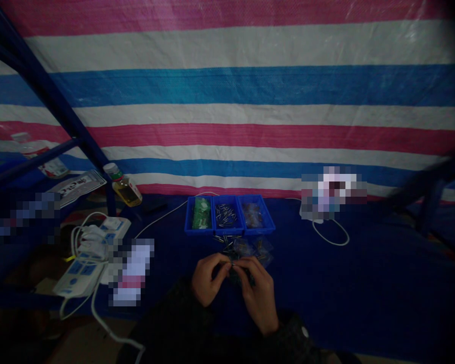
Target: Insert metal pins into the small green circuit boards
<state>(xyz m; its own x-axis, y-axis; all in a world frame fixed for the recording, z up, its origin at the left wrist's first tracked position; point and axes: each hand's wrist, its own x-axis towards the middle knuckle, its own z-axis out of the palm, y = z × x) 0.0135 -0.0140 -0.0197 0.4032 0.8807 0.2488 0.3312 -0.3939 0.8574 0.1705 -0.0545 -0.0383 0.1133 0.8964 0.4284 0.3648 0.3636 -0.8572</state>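
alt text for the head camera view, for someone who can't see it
Two bare hands, left and right, pinch something too small to identify over a dark blue surface. Just beyond are loose metal pieces, small clear bags and three blue trays of small parts; striped sheeting hangs behind.

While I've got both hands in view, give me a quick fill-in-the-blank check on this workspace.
Of the three blue trays, the one holding green packets is the ____ one. The slim metal pieces inside the trays lie in the ____ one. The left hand and right hand pinch a small item, too dark to identify, between their ____. The tarp behind has pink, whitish and ____ stripes.

Missing words: leftmost; middle; fingers; blue
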